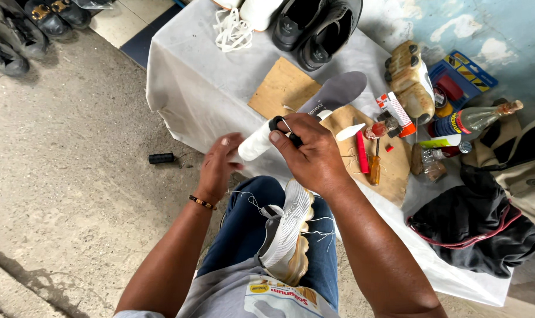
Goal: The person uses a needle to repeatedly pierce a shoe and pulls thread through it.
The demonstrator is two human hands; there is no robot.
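My left hand point(218, 166) grips the near end of a white spool of thread point(257, 143), holding it above my lap. At the spool's far end my right hand point(312, 151) holds small black-handled scissors point(282, 128). A white thread runs from there down to a white knit sneaker point(288, 231) with a tan sole that rests on my knee, on blue jeans. My left wrist carries a beaded bracelet.
A table under a white cloth point(191, 82) holds a cardboard sheet point(282, 88), a grey insole point(338, 91), black shoes point(314, 26), white laces point(231, 30), a brush point(410, 79), an orange-handled awl point(376, 162), bottles and a dark bag point(476, 227). A black cylinder point(161, 158) lies on the concrete floor.
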